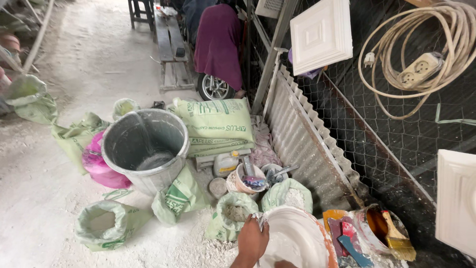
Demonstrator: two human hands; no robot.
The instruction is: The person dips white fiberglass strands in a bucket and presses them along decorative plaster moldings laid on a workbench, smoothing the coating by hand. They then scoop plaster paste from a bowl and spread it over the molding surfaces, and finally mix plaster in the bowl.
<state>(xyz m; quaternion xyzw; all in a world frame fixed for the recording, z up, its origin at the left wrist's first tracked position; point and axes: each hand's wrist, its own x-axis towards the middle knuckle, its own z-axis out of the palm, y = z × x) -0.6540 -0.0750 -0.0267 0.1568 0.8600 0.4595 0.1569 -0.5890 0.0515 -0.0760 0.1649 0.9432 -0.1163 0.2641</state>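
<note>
A left hand (252,241) grips the rim of a white bowl (296,238), fingers closed on it. Open sacks (234,214) sit just beside it. The right hand is barely visible; its grip cannot be told.

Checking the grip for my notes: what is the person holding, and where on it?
The left hand grips the round white plaster-coated bowl by its left rim.

Soft even daylight, brightest on the dusty floor upper left, dim at right, edges bowed, sharp focus
</note>
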